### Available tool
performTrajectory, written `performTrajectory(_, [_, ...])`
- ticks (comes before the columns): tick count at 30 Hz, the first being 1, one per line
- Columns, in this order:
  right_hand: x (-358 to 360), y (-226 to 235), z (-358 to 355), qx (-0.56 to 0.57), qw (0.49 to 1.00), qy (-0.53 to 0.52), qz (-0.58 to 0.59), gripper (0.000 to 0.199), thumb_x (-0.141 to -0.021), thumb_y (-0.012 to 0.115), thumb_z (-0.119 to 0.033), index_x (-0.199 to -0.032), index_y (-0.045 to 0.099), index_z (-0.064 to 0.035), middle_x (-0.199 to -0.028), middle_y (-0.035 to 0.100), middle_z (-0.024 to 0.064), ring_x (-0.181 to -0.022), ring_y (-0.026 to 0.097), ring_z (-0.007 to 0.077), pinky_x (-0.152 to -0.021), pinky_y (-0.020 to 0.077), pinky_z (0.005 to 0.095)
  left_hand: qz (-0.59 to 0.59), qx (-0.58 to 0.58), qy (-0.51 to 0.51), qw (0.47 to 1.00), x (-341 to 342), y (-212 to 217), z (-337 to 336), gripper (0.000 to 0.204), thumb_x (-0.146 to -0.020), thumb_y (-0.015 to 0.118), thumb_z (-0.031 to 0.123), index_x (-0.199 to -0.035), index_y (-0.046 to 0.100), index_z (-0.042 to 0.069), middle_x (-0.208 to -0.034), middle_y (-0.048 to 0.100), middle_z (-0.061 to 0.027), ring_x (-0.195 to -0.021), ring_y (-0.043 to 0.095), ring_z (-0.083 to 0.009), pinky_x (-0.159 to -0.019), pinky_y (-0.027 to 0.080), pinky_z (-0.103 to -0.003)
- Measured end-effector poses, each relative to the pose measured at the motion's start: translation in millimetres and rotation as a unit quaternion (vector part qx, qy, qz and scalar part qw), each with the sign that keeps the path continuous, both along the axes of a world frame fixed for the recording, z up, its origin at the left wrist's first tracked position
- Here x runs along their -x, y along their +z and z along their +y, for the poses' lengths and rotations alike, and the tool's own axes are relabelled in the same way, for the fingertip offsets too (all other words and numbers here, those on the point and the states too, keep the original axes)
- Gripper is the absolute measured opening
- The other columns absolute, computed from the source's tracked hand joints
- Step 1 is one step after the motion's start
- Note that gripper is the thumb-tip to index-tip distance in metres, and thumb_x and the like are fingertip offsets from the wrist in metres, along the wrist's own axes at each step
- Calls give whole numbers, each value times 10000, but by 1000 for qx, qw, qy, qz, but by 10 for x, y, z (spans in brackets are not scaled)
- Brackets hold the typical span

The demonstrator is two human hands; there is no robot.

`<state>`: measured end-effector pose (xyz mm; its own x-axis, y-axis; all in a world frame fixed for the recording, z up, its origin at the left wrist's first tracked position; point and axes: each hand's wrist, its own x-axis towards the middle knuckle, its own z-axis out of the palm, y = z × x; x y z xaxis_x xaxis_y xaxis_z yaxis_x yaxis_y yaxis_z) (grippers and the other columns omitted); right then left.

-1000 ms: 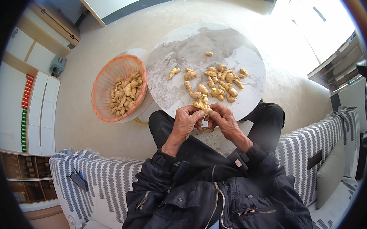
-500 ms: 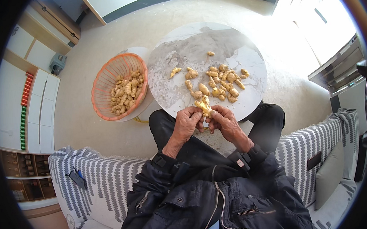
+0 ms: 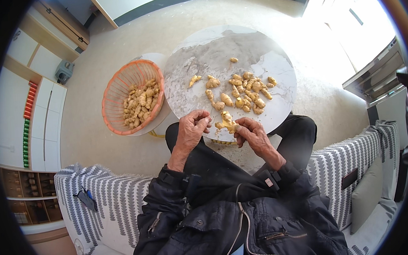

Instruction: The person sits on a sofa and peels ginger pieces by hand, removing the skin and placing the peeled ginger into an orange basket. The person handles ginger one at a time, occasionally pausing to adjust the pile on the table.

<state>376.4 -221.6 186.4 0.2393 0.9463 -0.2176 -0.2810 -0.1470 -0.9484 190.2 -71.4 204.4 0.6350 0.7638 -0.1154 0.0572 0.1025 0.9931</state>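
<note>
Fingers of the right hand: pinched on one end of a knobbly piece of ginger, held over the near rim of the round marble-topped table.
Left hand: fingers curled loosely inward, tips just beside the ginger piece's other end; whether they touch it cannot be told, and nothing else shows in this hand.
Held ginger piece: pale yellow-brown, between the two hands, above the table edge nearest the person.
Loose ginger pile: many pieces spread on the table's right-centre, with a few strays toward the left and far side.
Orange woven basket: left of the table, resting on a smaller white round surface, partly filled with more ginger.
Person: seated on a grey-and-white patterned sofa, dark jacket and dark trousers, knees under the table edge.
Grey cushion: at the sofa's right end.
Floor: pale beige carpet.
</note>
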Motion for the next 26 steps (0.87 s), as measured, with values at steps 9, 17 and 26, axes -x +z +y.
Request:
performTrajectory(9, [48,140,-16,-2,995,44,-94,298,-1026,594,-219,-1114,668,56,-723,635,29,-586,578,86,-540,498,257,56,-221,-66,971,-55,96,-70,129,-970,681,59,-1044,710,-43,-875,708,-59,-750,659,-80,-664,548,-237])
performTrajectory(17, [69,123,-29,-14,995,42,-91,315,-1031,607,-235,-1158,664,48,-753,646,32,-619,592,84,-550,506,255,62,-30,-19,997,-17,14,-88,139,-1015,583,52,-1059,685,-32,-841,681,-40,-729,649,-87,-661,566,-243])
performTrajectory(26, [64,86,-38,-15,998,34,-52,289,-1035,601,-218,-1169,663,31,-770,646,21,-633,595,72,-562,525,254,9,-35,-34,999,45,-9,-102,203,-1005,624,53,-1166,690,-52,-965,722,-81,-812,695,-123,-739,583,-244])
